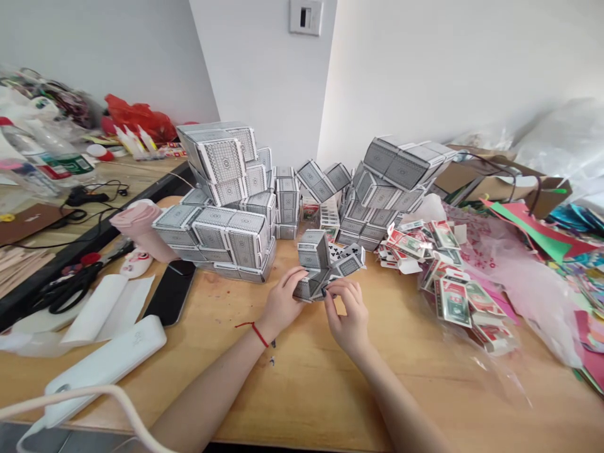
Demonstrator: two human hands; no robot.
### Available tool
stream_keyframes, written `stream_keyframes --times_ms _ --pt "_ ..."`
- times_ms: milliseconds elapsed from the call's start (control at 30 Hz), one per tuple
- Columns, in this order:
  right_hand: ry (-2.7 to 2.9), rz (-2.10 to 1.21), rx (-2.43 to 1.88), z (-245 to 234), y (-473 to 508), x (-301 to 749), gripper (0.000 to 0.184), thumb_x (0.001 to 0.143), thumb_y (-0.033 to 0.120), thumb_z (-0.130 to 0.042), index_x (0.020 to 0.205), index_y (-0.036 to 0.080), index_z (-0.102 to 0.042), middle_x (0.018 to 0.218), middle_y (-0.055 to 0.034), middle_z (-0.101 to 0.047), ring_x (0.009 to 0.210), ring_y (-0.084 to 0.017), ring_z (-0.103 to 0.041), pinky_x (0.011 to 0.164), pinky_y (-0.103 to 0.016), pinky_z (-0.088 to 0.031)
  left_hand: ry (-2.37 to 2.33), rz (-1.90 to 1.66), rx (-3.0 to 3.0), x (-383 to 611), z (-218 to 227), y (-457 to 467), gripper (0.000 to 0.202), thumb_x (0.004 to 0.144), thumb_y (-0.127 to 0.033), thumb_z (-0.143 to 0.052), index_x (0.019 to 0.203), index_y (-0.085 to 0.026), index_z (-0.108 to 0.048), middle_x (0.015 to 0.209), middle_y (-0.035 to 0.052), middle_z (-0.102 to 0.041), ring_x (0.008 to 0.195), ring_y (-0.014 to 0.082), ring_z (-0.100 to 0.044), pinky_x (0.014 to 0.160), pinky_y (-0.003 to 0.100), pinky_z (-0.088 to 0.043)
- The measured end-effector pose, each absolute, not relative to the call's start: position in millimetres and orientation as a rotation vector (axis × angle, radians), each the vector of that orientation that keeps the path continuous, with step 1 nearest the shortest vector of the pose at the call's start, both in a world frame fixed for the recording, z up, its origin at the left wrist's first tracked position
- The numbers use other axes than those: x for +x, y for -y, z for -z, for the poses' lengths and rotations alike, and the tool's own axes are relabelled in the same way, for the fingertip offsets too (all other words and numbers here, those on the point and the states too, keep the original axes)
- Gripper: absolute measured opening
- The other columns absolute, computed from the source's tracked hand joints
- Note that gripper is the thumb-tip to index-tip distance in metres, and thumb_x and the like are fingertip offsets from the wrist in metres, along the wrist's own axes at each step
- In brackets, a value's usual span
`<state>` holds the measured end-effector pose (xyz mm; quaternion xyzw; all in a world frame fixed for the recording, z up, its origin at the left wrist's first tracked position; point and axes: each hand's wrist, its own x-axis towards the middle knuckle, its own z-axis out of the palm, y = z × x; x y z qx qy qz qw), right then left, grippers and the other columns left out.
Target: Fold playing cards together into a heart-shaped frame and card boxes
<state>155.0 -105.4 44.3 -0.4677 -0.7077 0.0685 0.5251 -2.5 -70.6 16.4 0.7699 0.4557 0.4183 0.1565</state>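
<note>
Between my hands, above the middle of the table, is a small structure of folded playing cards [315, 251] with grey patterned backs. One flap on its right side shows black club pips. My left hand [284, 299], with a red string at the wrist, grips its left side. On the right, my right hand [348, 308] pinches its near edge between thumb and fingers. Behind stand built-up card blocks: a large stack [231, 233] at left, another stack [391, 182] at right, and a tilted card block [317, 179] between them.
Torn-open card boxes [453, 302] are heaped at right beside a pinkish plastic bag [509, 258]. To the left lie a black phone [170, 292], a white power bank [106, 365] with a cable, black-handled scissors [68, 286] and a pink rolled cloth [144, 226].
</note>
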Motion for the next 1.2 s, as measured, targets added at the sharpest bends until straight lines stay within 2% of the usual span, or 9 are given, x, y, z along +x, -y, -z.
stream_keyframes --times_ms 233,533,600,700,800,900,967,1067,1200 --pt "1.590 -0.249 -1.173 -42.0 104.3 152.4 0.013 0.083 0.017 -0.047 0.072 0.023 -0.051 0.077 -0.0052 -0.060 0.078 -0.020 -0.056 0.072 -0.036 -0.046 -1.390 -1.299 2.197 -7.0 -15.1 67.1 0.046 0.070 -0.011 -0.061 0.112 -0.022 -0.047 0.118 0.0085 -0.052 0.112 0.0220 -0.051 0.096 0.040 -0.044" --pt "1.593 -0.251 -1.145 -37.8 96.5 154.3 0.011 0.082 0.018 -0.054 0.076 0.023 -0.062 0.077 -0.0040 -0.064 0.080 -0.020 -0.059 0.078 -0.040 -0.048 -1.345 -1.123 2.430 -3.4 -11.1 74.4 0.049 0.075 -0.008 -0.054 0.120 -0.023 -0.044 0.124 0.0078 -0.051 0.114 0.0211 -0.052 0.094 0.035 -0.046" --pt "1.590 -0.239 -1.128 -34.7 95.3 154.7 0.012 0.082 0.018 -0.054 0.078 0.024 -0.065 0.082 -0.0049 -0.065 0.082 -0.020 -0.060 0.076 -0.039 -0.050 -1.323 -1.078 2.474 -0.9 -10.2 76.2 0.049 0.075 -0.007 -0.052 0.121 -0.023 -0.044 0.125 0.0076 -0.052 0.113 0.0211 -0.052 0.092 0.035 -0.047" --pt "1.637 -0.247 -1.109 -29.5 94.5 156.8 0.019 0.084 0.017 -0.050 0.089 0.025 -0.066 0.100 -0.0078 -0.062 0.089 -0.020 -0.061 0.072 -0.036 -0.053 -1.330 -1.060 2.474 0.8 -9.5 76.4 0.051 0.075 -0.006 -0.051 0.122 -0.023 -0.043 0.126 0.0075 -0.051 0.113 0.0210 -0.052 0.093 0.035 -0.047" --pt "1.722 -0.276 -1.069 -26.1 94.6 158.3 0.029 0.085 0.014 -0.045 0.106 0.026 -0.062 0.116 -0.0096 -0.057 0.105 -0.022 -0.057 0.079 -0.037 -0.052 -1.349 -1.089 2.449 0.0 -9.1 74.7 0.052 0.074 -0.007 -0.052 0.123 -0.023 -0.042 0.127 0.0080 -0.050 0.115 0.0209 -0.051 0.095 0.034 -0.046" --pt "1.697 -0.388 -1.043 -24.6 94.8 156.9 0.033 0.085 0.014 -0.045 0.115 0.023 -0.054 0.120 -0.0115 -0.056 0.114 -0.022 -0.052 0.081 -0.036 -0.053 -1.364 -1.115 2.438 -1.2 -8.9 73.3 0.051 0.074 -0.008 -0.053 0.122 -0.022 -0.043 0.127 0.0082 -0.049 0.117 0.0209 -0.049 0.097 0.034 -0.045" --pt "1.651 -0.440 -1.031 -24.2 94.7 155.8 0.027 0.084 0.015 -0.046 0.110 0.021 -0.053 0.119 -0.0118 -0.058 0.114 -0.022 -0.053 0.080 -0.035 -0.054 -1.368 -1.122 2.436 -1.7 -8.8 73.3 0.052 0.074 -0.007 -0.053 0.122 -0.022 -0.042 0.127 0.0080 -0.049 0.117 0.0207 -0.049 0.097 0.034 -0.045" --pt "1.676 -0.377 -0.999 -25.6 94.3 156.8 0.017 0.083 0.014 -0.049 0.096 0.022 -0.057 0.114 -0.0100 -0.061 0.112 -0.023 -0.054 0.089 -0.040 -0.050 -1.352 -1.125 2.435 -1.8 -8.6 74.4 0.054 0.074 -0.006 -0.051 0.124 -0.023 -0.040 0.128 0.0078 -0.048 0.119 0.0205 -0.048 0.098 0.034 -0.044" --pt "1.790 -0.281 -0.945 -30.5 93.3 160.8 0.026 0.080 0.010 -0.053 0.102 0.023 -0.057 0.116 -0.0100 -0.060 0.115 -0.023 -0.052 0.096 -0.044 -0.044 -1.352 -1.158 2.373 -0.3 -9.5 76.4 0.058 0.074 -0.005 -0.050 0.128 -0.023 -0.036 0.131 0.0088 -0.044 0.121 0.0203 -0.045 0.100 0.035 -0.042"
